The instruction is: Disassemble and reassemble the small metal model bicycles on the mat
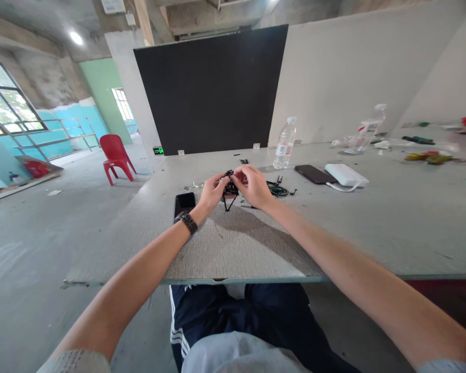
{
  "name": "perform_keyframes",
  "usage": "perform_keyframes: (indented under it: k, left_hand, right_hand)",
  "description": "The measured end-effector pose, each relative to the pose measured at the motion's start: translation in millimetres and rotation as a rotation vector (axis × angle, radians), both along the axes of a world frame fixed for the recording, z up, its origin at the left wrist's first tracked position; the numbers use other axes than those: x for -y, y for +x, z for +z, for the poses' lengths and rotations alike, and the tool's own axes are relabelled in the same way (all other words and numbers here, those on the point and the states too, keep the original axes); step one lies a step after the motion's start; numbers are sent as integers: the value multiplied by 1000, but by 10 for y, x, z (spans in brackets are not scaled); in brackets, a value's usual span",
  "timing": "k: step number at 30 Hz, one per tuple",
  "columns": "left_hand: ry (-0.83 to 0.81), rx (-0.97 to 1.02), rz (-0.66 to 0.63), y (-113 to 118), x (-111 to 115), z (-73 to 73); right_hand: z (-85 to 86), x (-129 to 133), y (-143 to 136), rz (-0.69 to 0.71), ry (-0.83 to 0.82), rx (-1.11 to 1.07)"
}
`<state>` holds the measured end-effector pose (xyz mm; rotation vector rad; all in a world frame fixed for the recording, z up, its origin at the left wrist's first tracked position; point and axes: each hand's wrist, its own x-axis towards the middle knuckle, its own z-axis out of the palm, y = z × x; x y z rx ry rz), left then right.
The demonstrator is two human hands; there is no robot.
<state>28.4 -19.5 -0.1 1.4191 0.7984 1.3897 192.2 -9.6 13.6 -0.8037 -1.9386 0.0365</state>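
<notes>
Both hands meet over the table around a small dark assembly (230, 189) with thin black struts that come down to a point in front. My left hand (213, 190), a dark watch on its wrist, is closed on the left side of it. From the right, my right hand (251, 185) pinches at its top with thumb and fingers. Fingers cover much of the assembly, so what exactly they grip is hidden. A dark phone (184, 203) lies beside my left wrist. Just right of my right hand is a coil of dark cable (278, 190) with small black parts near it.
An upright water bottle (284, 144), a dark phone (311, 174) and a white power bank (345, 175) with a cable are on the right. Another bottle (367, 132) stands tilted farther back. A black panel (213, 93) rises behind the table (373, 233). A red chair (116, 155) is at left.
</notes>
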Motion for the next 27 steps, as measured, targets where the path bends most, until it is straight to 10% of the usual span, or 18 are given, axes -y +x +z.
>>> perform_keyframes:
  k: [27]
  left_hand:
    - [117, -88, 93, -23, -86, -85]
  right_hand:
    - [-7, -23, -29, -33, -52, -98]
